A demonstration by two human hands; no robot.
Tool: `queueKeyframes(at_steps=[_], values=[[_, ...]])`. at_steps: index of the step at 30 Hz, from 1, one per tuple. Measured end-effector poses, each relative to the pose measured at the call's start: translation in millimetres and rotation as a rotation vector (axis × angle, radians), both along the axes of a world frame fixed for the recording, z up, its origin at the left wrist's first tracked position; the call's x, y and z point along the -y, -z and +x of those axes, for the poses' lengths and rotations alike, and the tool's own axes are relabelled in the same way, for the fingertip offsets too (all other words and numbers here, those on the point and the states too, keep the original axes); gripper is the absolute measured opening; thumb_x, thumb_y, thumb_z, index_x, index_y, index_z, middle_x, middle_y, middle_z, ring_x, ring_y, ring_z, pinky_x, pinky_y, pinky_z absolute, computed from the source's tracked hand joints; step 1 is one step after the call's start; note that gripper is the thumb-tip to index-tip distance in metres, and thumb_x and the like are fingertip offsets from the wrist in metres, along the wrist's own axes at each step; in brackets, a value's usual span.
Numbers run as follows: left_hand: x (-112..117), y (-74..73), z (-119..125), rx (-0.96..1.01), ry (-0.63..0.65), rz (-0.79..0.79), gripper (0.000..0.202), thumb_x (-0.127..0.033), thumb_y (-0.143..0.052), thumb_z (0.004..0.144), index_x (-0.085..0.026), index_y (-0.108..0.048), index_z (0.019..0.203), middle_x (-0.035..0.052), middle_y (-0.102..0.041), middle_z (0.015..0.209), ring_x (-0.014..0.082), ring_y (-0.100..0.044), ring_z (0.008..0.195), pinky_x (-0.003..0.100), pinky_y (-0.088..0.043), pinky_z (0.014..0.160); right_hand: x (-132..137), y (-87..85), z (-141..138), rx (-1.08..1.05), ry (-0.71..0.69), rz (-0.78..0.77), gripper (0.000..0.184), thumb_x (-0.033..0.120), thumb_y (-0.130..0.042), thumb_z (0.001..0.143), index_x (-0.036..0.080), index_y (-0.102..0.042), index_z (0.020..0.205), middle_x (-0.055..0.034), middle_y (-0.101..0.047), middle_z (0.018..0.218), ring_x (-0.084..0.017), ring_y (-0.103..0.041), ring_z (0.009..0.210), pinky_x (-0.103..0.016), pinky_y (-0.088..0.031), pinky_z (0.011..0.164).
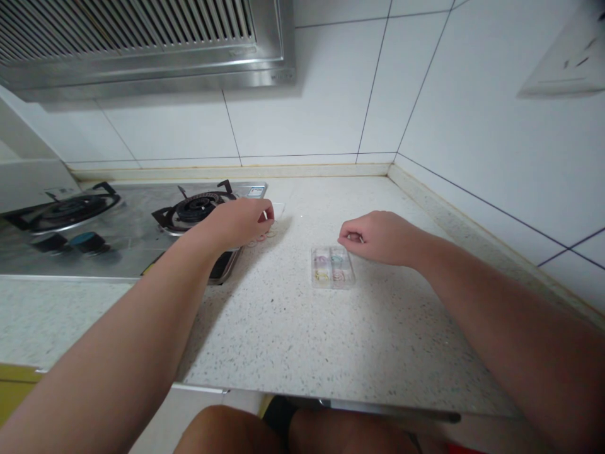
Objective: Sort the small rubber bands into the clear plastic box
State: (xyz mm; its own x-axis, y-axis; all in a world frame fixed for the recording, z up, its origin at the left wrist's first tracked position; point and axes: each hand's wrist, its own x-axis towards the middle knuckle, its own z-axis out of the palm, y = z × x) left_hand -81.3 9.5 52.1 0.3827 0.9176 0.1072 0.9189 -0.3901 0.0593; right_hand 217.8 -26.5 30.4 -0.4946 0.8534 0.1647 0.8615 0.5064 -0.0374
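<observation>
Speckled white stone desk (283,340) runs back to white tiled walls (312,120); above it, the left hand (243,222) has its fingers curled narrow, whether around anything I cannot tell, with thin pink and pale yellow loops (261,238) close beside them. The right hand (375,236) has its fingers bunched narrow too, contents hidden. Just on their near side, slightly left, lies a clear plastic four-compartment box (332,268) with small coloured pieces inside, nearly square, showing no clear long axis, and much nearer the right hand. Farther out, a dark flat device (220,270) lies by the left forearm, beside a steel gas stove (132,258)
</observation>
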Motion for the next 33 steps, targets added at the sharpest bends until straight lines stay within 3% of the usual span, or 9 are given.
queueKeyframes(at_steps=[7,14,20,26,33], values=[[7,-1.3,11,0.079,0.077,0.054,0.020,-0.035,-0.055,0.087,-0.022,-0.067,0.097,0.0065,-0.073,0.089,0.0194,-0.063,0.073,0.031,-0.040,0.064,3,-0.9,-3,-0.011,0.010,0.008,0.027,0.037,-0.050,0.090,0.024,-0.074,0.086,-0.0018,-0.069,0.072,-0.014,-0.055,0.061,-0.028,-0.028,0.059],[14,4.2,23,0.378,0.239,0.007,0.015,-0.029,-0.056,0.086,-0.019,-0.066,0.089,0.0028,-0.070,0.081,0.0152,-0.061,0.072,0.028,-0.042,0.065,5,-1.5,-9,-0.067,-0.040,0.039,0.023,0.034,-0.054,0.090,0.023,-0.074,0.092,-0.0009,-0.071,0.076,-0.013,-0.057,0.062,-0.028,-0.030,0.061],[22,12.5,37,0.568,0.278,-0.074,0.013,-0.027,-0.058,0.086,-0.017,-0.065,0.089,0.0032,-0.069,0.083,0.0139,-0.058,0.072,0.026,-0.042,0.062,13,-3.1,-17,-0.294,-0.102,-0.009,0.021,0.032,-0.057,0.090,0.022,-0.071,0.101,0.0018,-0.065,0.069,-0.011,-0.053,0.059,-0.027,-0.032,0.062],[26,25.4,50,0.686,0.334,-0.140,0.013,-0.028,-0.059,0.088,-0.017,-0.065,0.087,0.0019,-0.066,0.079,0.0126,-0.054,0.070,0.026,-0.041,0.062,15,-1.0,-23,-0.536,-0.169,-0.085,0.018,0.033,-0.060,0.090,0.019,-0.069,0.097,0.0034,-0.060,0.065,-0.009,-0.049,0.055,-0.026,-0.034,0.060],[31,30.7,59,0.780,0.362,-0.218,0.013,-0.029,-0.060,0.088,-0.017,-0.065,0.087,0.0016,-0.065,0.077,0.0121,-0.054,0.069,0.025,-0.042,0.062,13,2.0,-22,-0.605,-0.161,-0.136,0.023,0.039,-0.063,0.088,0.017,-0.070,0.093,0.0021,-0.060,0.064,-0.009,-0.049,0.055,-0.025,-0.034,0.057]])
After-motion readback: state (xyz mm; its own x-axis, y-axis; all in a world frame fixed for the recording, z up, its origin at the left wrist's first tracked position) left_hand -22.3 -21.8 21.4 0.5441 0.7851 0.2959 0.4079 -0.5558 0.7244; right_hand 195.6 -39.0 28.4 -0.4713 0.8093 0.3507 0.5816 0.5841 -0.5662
